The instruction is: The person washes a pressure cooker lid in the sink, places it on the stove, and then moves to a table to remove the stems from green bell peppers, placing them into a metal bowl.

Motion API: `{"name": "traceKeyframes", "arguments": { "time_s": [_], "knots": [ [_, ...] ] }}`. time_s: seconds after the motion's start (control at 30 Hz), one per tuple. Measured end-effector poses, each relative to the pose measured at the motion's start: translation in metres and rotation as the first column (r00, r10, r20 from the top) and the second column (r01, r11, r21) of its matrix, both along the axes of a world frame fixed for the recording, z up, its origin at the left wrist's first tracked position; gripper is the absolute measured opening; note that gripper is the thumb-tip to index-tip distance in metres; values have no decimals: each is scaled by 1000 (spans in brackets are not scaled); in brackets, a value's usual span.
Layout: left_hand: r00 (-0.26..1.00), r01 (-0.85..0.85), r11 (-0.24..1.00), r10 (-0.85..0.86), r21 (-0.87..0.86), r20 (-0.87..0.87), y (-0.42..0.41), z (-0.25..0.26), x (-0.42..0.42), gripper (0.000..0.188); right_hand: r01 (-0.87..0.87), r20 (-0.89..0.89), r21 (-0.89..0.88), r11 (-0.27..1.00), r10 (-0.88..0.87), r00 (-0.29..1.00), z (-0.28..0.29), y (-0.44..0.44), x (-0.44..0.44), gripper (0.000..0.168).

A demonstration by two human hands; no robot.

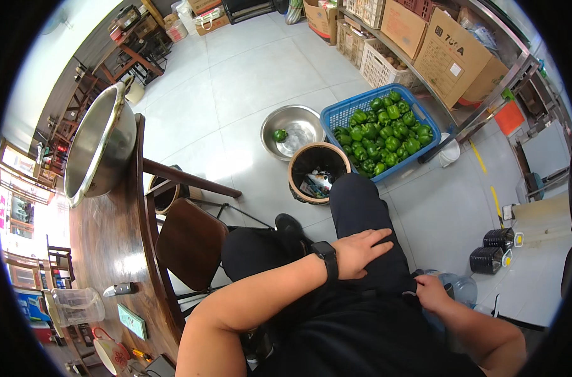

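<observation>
My left hand (364,254), with a black watch (325,257) on its wrist, rests on my right thigh with fingers apart. At my right hip, my right hand (432,290) pinches the dark trouser fabric (411,282) near what looks like the pocket edge. Beyond my knees, a bin (293,176) with a tan rim holds rubbish. Behind it stands a steel basin (295,118) with one green bell pepper (280,135) inside. A blue plastic basket (331,113) full of green bell peppers (385,127) sits to the right of both.
A wooden table (97,240) on my left bears a large tilted metal bowl (102,146), a knife (119,289) and a clear plastic jug (76,306). A folding stool (189,242) stands beside it. Shelving with cardboard boxes (451,56), dark bottles (486,259) and water jugs (465,287) line the right.
</observation>
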State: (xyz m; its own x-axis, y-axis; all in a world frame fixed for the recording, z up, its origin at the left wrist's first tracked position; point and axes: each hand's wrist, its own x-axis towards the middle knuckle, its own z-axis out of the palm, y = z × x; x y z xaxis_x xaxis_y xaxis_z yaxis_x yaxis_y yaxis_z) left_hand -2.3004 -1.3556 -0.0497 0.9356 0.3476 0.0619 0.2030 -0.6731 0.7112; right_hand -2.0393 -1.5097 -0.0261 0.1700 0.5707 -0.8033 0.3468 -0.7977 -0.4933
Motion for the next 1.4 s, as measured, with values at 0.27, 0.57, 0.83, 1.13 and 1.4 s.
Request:
{"name": "traceKeyframes", "arguments": {
  "time_s": [0.27,0.57,0.83,1.13,1.4],
  "knots": [
    [991,-130,987,133,97,-24,-11,-8,11,71,347,-434,-254,903,-427,793,13,-43,0,21],
    [977,-210,977,211,49,-37,-19,-21,9,47,424,-440,-225,877,-480,759,7,-42,-6,26],
    [954,-251,968,250,-16,167,-13,-34,44,33,325,-438,-90,942,-330,836,1,-59,-8,30],
    [896,-398,907,416,-138,157,12,-75,20,28,484,-485,-101,869,-468,739,-17,-26,-6,21],
    [828,-537,829,553,-154,92,9,-95,12,24,509,-94,39,860,-504,859,-14,-42,9,13]
  ]
}}
